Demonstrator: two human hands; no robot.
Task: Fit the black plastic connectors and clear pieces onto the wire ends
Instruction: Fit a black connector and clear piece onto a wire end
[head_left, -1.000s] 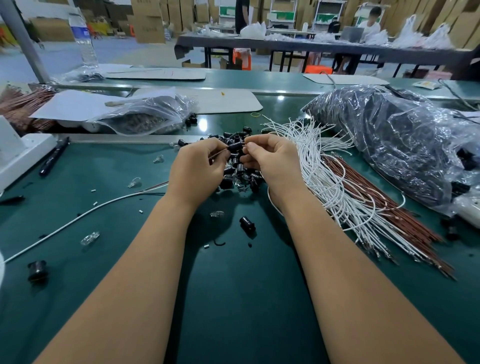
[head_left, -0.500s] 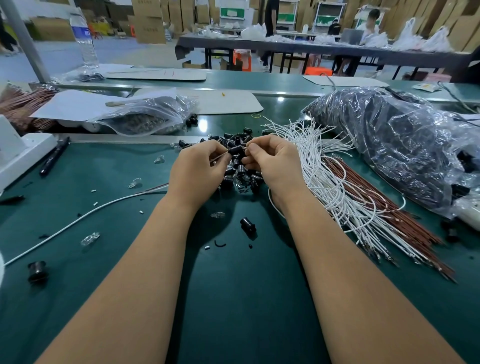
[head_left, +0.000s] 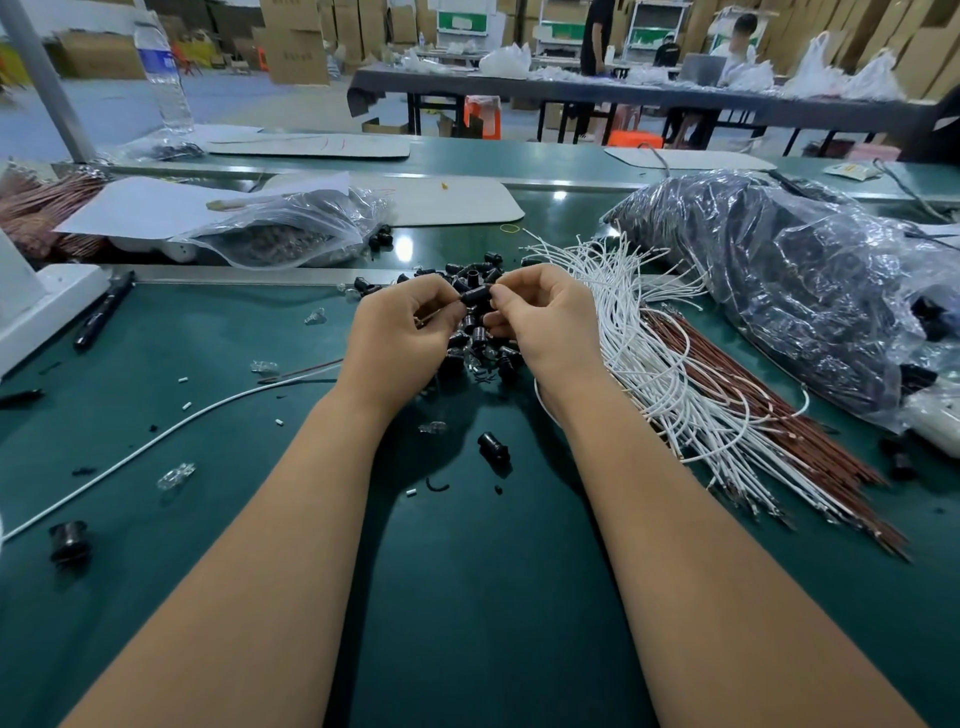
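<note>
Black plastic cylindrical connector: pinched between right hand and left hand, above the loose connector pile. Left also pinches a thin wire. Risk: misaligned wire end bending on insertion.

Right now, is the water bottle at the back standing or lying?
Standing: the water bottle is upright on the far table.

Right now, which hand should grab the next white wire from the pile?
Probably the right hand. The bundle of white wires lies just beside it, on its own side. The left hand would have to cross over the black connector both hands pinch.
</note>
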